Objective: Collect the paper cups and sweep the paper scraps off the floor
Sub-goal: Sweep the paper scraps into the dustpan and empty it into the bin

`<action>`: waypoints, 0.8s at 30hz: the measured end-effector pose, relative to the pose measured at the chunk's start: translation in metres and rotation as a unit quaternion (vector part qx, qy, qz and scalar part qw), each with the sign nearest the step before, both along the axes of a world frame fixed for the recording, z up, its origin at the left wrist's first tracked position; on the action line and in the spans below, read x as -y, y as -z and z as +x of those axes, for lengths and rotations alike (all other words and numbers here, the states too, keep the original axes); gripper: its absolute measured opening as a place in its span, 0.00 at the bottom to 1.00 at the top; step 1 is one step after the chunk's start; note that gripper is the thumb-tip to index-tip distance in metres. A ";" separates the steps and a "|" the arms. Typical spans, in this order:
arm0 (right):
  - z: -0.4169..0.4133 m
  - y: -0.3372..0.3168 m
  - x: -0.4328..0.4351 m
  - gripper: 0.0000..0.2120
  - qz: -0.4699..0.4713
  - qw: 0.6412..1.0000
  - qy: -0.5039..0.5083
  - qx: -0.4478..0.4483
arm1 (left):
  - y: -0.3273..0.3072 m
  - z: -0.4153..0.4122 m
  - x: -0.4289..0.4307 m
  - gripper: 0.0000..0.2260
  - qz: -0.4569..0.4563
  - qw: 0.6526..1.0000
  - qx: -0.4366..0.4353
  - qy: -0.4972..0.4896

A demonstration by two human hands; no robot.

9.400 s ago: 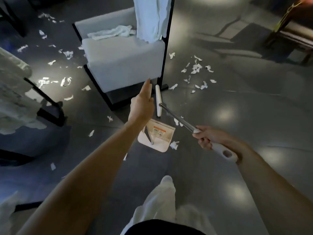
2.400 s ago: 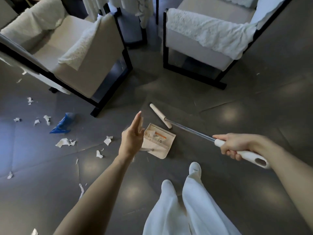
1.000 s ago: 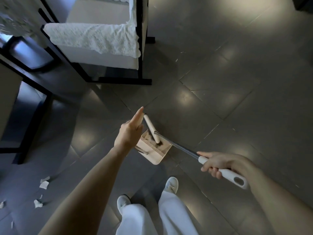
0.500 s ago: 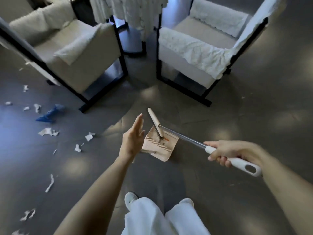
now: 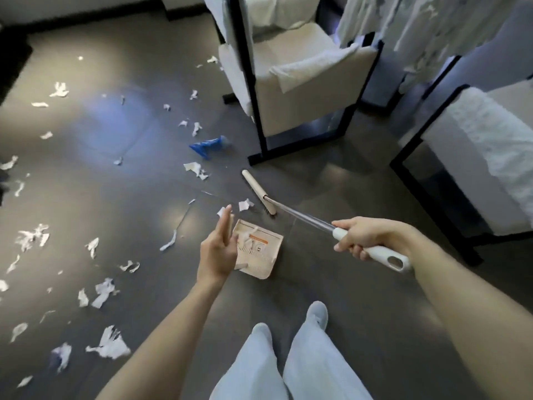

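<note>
My right hand [image 5: 363, 236] curls its fingers round the broom [image 5: 259, 193], whose head rests on the floor [image 5: 360, 298] beyond the dustpan [image 5: 259, 252]. My left hand [image 5: 217, 249] keeps its fingers straight and together. Paper scraps [image 5: 106, 346] litter the floor's left side.

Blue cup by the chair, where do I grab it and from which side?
Probably pinch the blue cup across its crushed middle from above, coming from the open floor on its left; it lies flattened, and the chair frame stands close on its right.

paper scraps [image 5: 108, 346] white | crushed cup [image 5: 207, 145] blue | dustpan [image 5: 259, 255] beige, orange label | floor [image 5: 360, 313] dark grey | armchair [image 5: 302, 111] cream, black frame
</note>
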State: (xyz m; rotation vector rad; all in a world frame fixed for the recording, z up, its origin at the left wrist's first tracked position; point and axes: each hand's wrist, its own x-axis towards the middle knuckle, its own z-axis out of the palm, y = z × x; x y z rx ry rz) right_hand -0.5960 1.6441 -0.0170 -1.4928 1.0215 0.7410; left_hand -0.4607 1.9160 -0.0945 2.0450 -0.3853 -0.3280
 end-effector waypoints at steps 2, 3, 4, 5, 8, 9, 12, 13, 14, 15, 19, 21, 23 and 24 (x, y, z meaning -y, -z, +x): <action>0.043 0.010 -0.007 0.36 -0.012 0.999 -0.030 0.001 | 0.007 0.020 -0.015 0.37 0.007 0.999 -0.009 -0.043; 0.063 0.014 -0.010 0.36 -0.018 0.999 -0.049 0.000 | 0.010 0.029 -0.020 0.37 0.011 0.998 -0.009 -0.069; 0.083 0.019 -0.013 0.36 -0.027 0.997 -0.073 -0.002 | 0.011 0.038 -0.025 0.37 0.014 0.995 -0.010 -0.097; 0.101 0.023 -0.015 0.35 -0.038 0.994 -0.101 -0.003 | 0.012 0.047 -0.027 0.36 0.013 0.992 -0.015 -0.123; 0.158 0.032 -0.014 0.31 -0.094 0.973 -0.209 0.005 | 0.013 0.080 -0.026 0.35 -0.010 0.983 -0.034 -0.182; 0.177 0.035 -0.012 0.29 -0.117 0.963 -0.244 0.009 | 0.011 0.092 -0.024 0.35 -0.007 0.979 -0.038 -0.199; 0.230 0.049 -0.005 0.25 -0.178 0.927 -0.330 0.002 | 0.007 0.125 -0.018 0.31 0.044 0.977 -0.038 -0.207; 0.243 0.055 -0.003 0.23 -0.191 0.916 -0.353 -0.008 | 0.007 0.134 -0.016 0.29 0.062 0.976 -0.036 -0.208; 0.253 0.063 -0.001 0.20 -0.199 0.908 -0.368 -0.023 | 0.008 0.143 -0.016 0.28 0.069 0.975 -0.040 -0.209; 0.262 0.070 0.001 0.16 -0.200 0.903 -0.378 -0.043 | 0.009 0.152 -0.015 0.27 0.079 0.973 -0.045 -0.211; 0.278 0.090 0.007 0.07 -0.187 0.874 -0.430 -0.129 | 0.007 0.169 -0.012 0.31 0.025 0.973 -0.092 -0.210; 0.281 0.095 0.009 0.11 -0.196 0.866 -0.441 -0.128 | 0.007 0.169 -0.011 0.34 -0.020 0.968 -0.113 -0.222; 0.284 0.095 0.006 0.11 -0.204 0.862 -0.452 -0.108 | 0.006 0.169 -0.009 0.34 -0.040 0.967 -0.118 -0.221; 0.286 0.092 0.003 0.08 -0.202 0.852 -0.473 -0.100 | 0.006 0.170 -0.009 0.34 -0.041 0.968 -0.119 -0.218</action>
